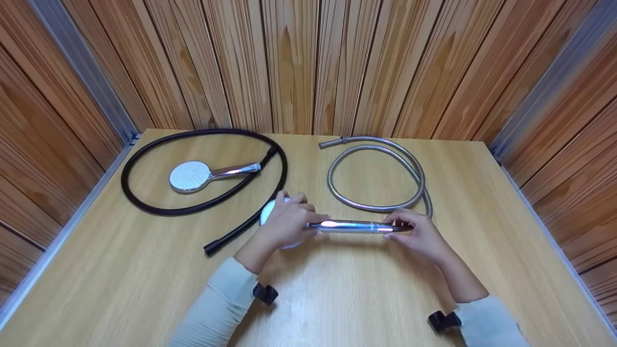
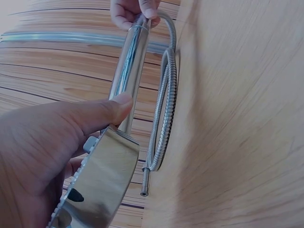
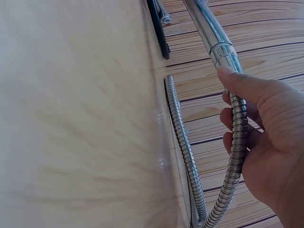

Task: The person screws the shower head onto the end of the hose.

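Note:
My left hand (image 1: 288,222) grips a chrome shower head (image 1: 344,226) around its neck, beside the round face. In the left wrist view the thumb lies along the chrome handle (image 2: 129,64), and the fingers are partly hidden behind it. My right hand (image 1: 418,234) pinches the end fitting of a silver metal shower hose (image 3: 239,126) where it meets the handle's end. Hose and handle line up with no visible gap in the right wrist view. How far the fitting is screwed on cannot be seen. The rest of the hose (image 1: 376,208) lies looped on the table behind.
On the left of the wooden table (image 1: 366,294) lies a black hose (image 1: 124,185) in a large loop. A second shower head (image 1: 190,176) rests inside that loop, its handle end touching or overlapping the hose. Wood-panelled walls (image 1: 294,67) enclose the back and sides.

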Demonstrator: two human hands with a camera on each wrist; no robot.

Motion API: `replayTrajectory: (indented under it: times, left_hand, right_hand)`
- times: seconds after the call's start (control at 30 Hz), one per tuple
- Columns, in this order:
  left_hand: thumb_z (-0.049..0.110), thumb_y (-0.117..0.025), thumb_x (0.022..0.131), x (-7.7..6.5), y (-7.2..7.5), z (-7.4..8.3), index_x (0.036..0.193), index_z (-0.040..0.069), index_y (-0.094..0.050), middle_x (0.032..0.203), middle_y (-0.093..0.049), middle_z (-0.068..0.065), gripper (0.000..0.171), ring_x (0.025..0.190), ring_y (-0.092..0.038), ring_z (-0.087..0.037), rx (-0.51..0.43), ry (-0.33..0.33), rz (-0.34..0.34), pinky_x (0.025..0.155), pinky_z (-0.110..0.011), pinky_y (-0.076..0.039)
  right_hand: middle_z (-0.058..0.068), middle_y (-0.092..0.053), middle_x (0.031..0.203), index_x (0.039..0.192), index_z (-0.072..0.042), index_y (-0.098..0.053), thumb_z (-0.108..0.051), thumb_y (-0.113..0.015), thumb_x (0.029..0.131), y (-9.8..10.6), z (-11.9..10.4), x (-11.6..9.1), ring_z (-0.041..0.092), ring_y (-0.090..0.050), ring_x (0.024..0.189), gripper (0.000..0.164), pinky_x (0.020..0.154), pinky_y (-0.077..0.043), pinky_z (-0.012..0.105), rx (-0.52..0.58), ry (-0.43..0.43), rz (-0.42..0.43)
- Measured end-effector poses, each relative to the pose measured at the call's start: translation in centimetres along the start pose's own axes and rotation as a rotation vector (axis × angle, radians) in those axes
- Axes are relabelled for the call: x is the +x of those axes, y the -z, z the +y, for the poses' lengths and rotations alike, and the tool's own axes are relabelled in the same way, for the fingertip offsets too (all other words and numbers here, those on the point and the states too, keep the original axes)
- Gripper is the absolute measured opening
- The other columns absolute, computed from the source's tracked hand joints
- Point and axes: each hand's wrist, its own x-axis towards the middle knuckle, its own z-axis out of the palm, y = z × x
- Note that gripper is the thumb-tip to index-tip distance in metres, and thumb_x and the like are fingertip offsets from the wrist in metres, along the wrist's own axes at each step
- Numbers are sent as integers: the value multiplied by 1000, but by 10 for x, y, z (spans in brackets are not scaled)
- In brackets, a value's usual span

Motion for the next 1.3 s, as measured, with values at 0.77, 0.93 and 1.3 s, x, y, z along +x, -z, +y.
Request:
replayTrajectory:
  times: [0.77,0.93,1.3]
  left_hand:
    - [34,-73,87,2,1,1,124,32,-68,99,-70,9,37,91,-45,-15,34,-10,15,91,-51,-28]
    - [33,-74,87,3,0,0,124,32,-68,99,-70,9,37,91,-45,-14,22,-6,7,91,-51,-28]
    - [32,-74,87,1,-1,1,124,32,-68,98,-69,9,38,90,-43,-15,-4,-5,-4,91,-51,-27]
  right_hand:
    - [1,-68,99,105,-9,-75,-11,-77,83,5,0,-1,15,-60,85,22,71,-51,23,10,-9,-59]
    - [-1,-67,102,111,-12,-74,-17,-71,89,7,-1,-1,15,-56,87,22,72,-48,24,-33,-43,-115]
    - [5,-65,98,116,-2,-65,-3,-79,79,3,-5,-1,20,-55,84,39,72,-46,24,-3,-57,-109]
